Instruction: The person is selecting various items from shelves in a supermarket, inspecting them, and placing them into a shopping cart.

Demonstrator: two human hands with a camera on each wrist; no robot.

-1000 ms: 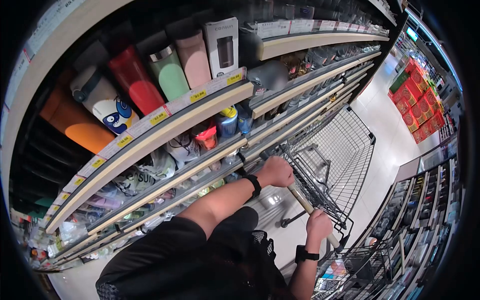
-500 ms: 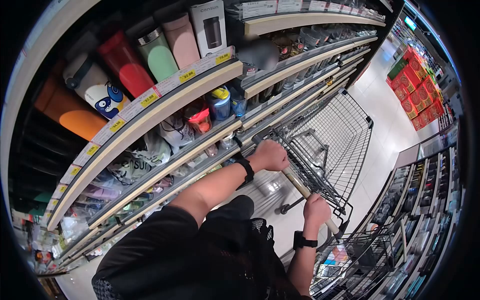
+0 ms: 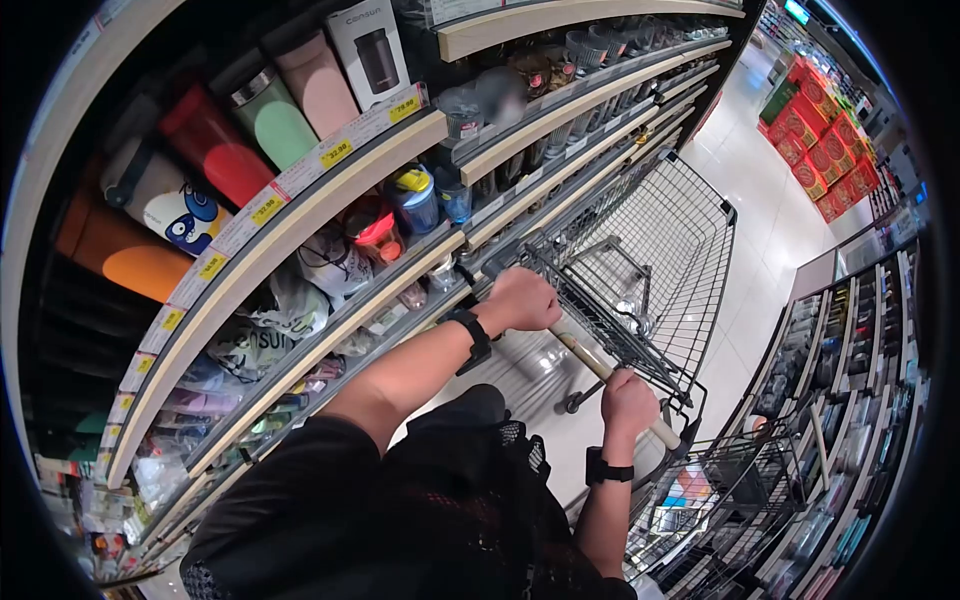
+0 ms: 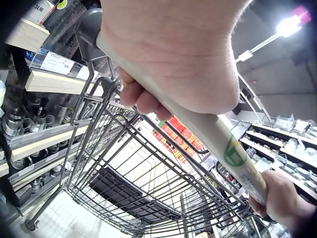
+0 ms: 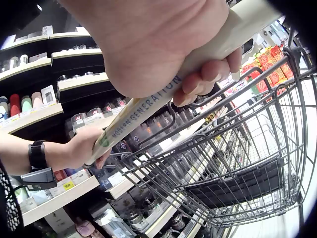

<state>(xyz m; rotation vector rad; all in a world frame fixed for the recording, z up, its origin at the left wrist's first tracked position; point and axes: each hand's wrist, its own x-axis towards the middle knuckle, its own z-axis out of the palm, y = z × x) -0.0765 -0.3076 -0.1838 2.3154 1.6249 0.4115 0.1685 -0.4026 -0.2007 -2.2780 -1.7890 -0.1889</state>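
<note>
Both hands grip the pale handle [image 3: 582, 352] of a wire shopping cart [image 3: 650, 270]. In the head view my left hand [image 3: 522, 300] holds the handle near its shelf-side end, and my right hand [image 3: 630, 402] sits further along, toward the other end. The left wrist view has the left hand's [image 4: 173, 59] fingers curled under the bar. Seen from the right wrist, the right hand [image 5: 158, 49] wraps the bar beside printed lettering. The cart's basket is made of grey wire, with a black panel [image 5: 237, 183] inside it.
Shelves on the left carry tumblers, such as a red one [image 3: 215, 130] and a green one [image 3: 272, 118], and glassware [image 3: 590, 45]. Stacked red boxes [image 3: 820, 140] stand ahead in the aisle. Another wire cart [image 3: 745, 480] with goods inside is at lower right, before more shelves [image 3: 850, 400].
The shelves, the cart and the red boxes have shifted left and upward in the head view. Both hands keep their grip on the handle.
</note>
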